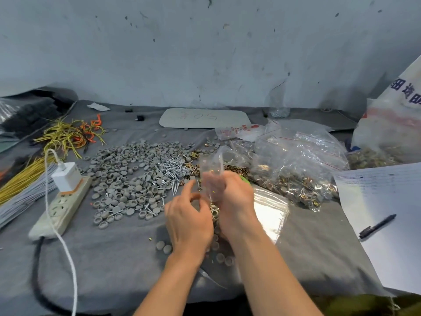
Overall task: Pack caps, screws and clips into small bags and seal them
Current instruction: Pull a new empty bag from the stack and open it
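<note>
My right hand (234,199) grips a small clear bag (210,171) and holds it upright over the table's middle. My left hand (189,221) hovers just left of the bag, fingers curled and pinched; whether it holds a piece is hidden. A wide pile of grey caps (127,179) lies to the left. Silver screws (173,171) are heaped beside it. Brass clips (237,169) sit behind the bag. A few loose caps (164,247) lie under my wrists. A stack of flat empty bags (271,210) rests to the right of my right hand.
A power strip (61,206) with a white charger (66,176) and cables lies at the left, beside yellow and grey wire bundles (22,185). Filled clear bags (298,165) pile up at the right. Paper sheets (387,215) with a black pen (377,226) cover the right edge.
</note>
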Available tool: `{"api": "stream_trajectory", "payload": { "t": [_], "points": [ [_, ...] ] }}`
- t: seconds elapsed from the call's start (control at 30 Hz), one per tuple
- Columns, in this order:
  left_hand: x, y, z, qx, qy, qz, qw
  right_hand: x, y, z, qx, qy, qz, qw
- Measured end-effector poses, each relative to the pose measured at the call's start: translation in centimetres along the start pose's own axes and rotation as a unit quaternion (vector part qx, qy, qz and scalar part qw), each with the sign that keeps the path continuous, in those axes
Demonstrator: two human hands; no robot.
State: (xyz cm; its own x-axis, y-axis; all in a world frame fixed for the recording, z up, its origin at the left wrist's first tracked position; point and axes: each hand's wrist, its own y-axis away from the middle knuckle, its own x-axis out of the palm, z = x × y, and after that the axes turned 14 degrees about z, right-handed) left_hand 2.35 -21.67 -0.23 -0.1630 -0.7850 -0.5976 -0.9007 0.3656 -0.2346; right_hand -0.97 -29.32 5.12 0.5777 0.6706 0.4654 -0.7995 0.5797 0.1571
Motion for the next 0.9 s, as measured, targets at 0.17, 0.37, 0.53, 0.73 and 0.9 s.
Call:
{"api": "stream_trajectory", "payload": {
  "t": [0.17, 0.37, 0.53, 0.73, 0.9],
  "points": [
    [-0.9, 0.3, 0.2, 0.056, 0.042, -0.113, 0.991, 0.1, 0.2, -2.6, 0.016, -0.104, 0.054, 0.993],
    [-3.8, -0.3, -0.8, 0.104, -0.02, -0.058, 0.993, 0.6, 1.1, -4.5, -0.055, -0.007, 0.086, 0.995],
    [-5.3, -0.2, -0.6, 0.066, 0.006, -0.022, 0.998, 1.8, 1.3, -5.7, -0.099, 0.022, 0.095, 0.99],
    [-7.8, -1.4, -0.3, 0.044, -0.018, -0.018, 0.999, 1.8, 0.9, -6.1, -0.141, 0.096, 0.139, 0.976],
    [-9.1, -2.2, -0.2, 0.018, -0.039, -0.008, 0.999, 2.0, 0.6, -6.3, -0.136, 0.129, 0.13, 0.974]
  ]
}}
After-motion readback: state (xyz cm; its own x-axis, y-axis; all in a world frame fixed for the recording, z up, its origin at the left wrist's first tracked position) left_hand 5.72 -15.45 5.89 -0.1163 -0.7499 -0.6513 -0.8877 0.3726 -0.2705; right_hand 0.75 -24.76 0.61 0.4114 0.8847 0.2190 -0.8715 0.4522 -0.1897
